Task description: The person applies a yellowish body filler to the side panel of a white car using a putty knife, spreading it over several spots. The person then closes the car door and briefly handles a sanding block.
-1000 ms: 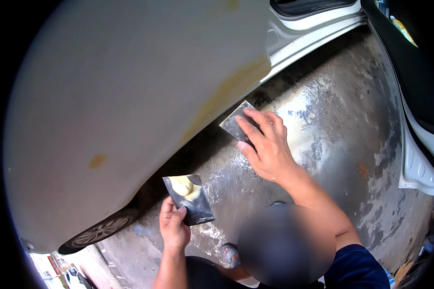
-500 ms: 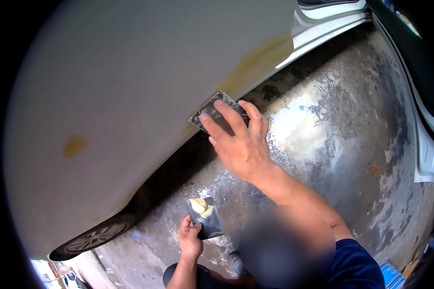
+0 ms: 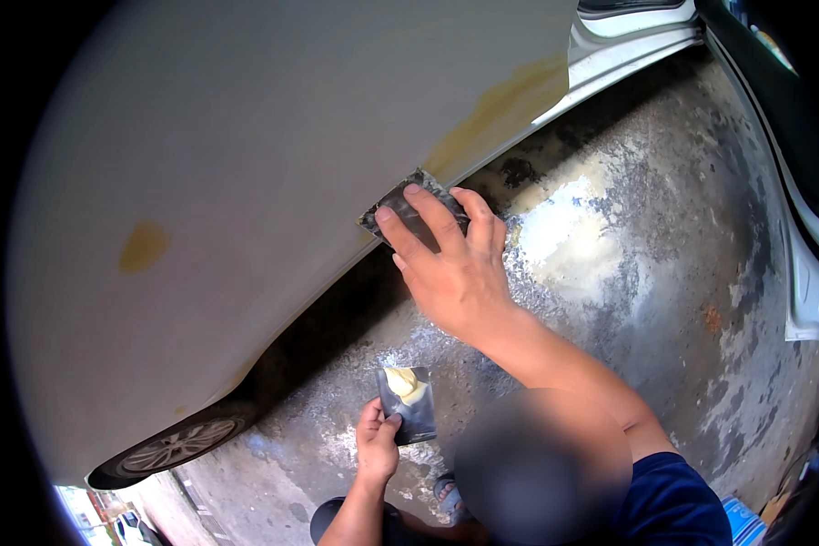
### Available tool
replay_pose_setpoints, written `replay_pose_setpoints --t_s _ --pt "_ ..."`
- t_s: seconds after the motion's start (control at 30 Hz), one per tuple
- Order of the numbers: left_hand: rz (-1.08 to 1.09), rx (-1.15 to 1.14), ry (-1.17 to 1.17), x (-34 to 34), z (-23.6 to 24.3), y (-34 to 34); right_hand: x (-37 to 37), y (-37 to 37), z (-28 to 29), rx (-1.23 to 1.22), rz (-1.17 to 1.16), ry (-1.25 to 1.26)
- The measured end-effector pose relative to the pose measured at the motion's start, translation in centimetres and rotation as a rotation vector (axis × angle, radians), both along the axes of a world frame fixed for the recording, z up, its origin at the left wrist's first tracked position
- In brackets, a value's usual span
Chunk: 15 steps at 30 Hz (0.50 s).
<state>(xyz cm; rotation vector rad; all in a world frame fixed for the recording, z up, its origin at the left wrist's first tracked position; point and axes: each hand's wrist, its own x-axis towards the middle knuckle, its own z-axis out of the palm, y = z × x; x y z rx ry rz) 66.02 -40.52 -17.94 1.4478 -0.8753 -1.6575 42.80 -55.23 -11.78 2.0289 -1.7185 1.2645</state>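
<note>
My right hand (image 3: 450, 273) grips a thin dark square spreader (image 3: 399, 205) with spread fingertips on its back, held against the lower edge of a grey car panel (image 3: 246, 146). Just right of the spreader, a mustard-yellow patch (image 3: 500, 105) runs along that edge; a smaller yellow spot (image 3: 144, 246) is farther left. Lower down, my left hand (image 3: 376, 446) holds a dark rectangular plate (image 3: 414, 423) by its left side, thumb on top, carrying a lump of cream-coloured paste (image 3: 400, 382). The spreader hides the panel beneath it.
A car wheel (image 3: 168, 446) shows at the lower left. An open car door (image 3: 805, 300) lines the right side, with a white sill (image 3: 628, 68) above. The stained concrete floor (image 3: 655, 273) lies below the car. A sandalled foot (image 3: 448, 491) shows near the blurred area at the bottom.
My right hand has moved left with the spreader, from over the floor onto the panel's lower edge. My left hand and plate have shifted rightward. The view has shifted slightly.
</note>
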Motion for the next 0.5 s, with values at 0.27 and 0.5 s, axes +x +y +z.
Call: replay_pose_setpoints --t_s 0.27,0.5 --pt "0.014 0.017 0.020 0.2 -0.2 0.3 -0.1 1.1 -0.7 0.042 -0.034 -0.005" --pt "0.002 0.004 -0.013 0.5 -1.0 0.3 0.6 0.1 -1.1 0.008 -0.033 0.020"
